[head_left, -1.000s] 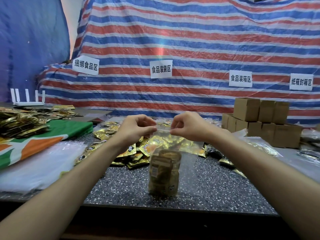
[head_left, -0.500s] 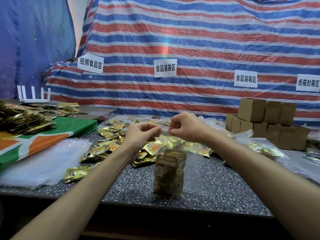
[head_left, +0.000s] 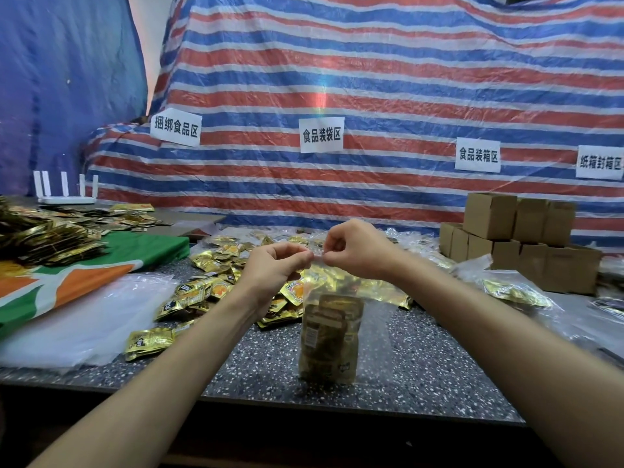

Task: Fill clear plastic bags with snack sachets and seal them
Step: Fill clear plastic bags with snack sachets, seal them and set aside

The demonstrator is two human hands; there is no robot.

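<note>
— bag [head_left: 332, 336]: where was it seen?
— it was stood upright on the speckled table [head_left: 422, 373], near the front edge, with its top lifted between the two hands. brown-gold sachets [head_left: 329, 332] were packed in its lower half.
— how was it held?
— its top strip was pinched by the left hand [head_left: 273, 268] at one end and by the right hand [head_left: 358, 246] at the other, thumb and forefinger closed on the plastic; the other fingers were curled in. the hands were held close together, nearly touching. whether the strip was fully pressed closed could not be told.
— what was laid around it?
— a loose heap [head_left: 209, 288] of gold sachets was spread just behind and left of the bag. a stack of clear empty bags [head_left: 84, 319] was laid further left, beside a green and orange cloth [head_left: 111, 265]. cardboard boxes [head_left: 520, 238] were piled at the far right, and a white router [head_left: 66, 194] was set at the far left. a striped tarp [head_left: 371, 79] with paper signs [head_left: 320, 135] was hung behind.
</note>
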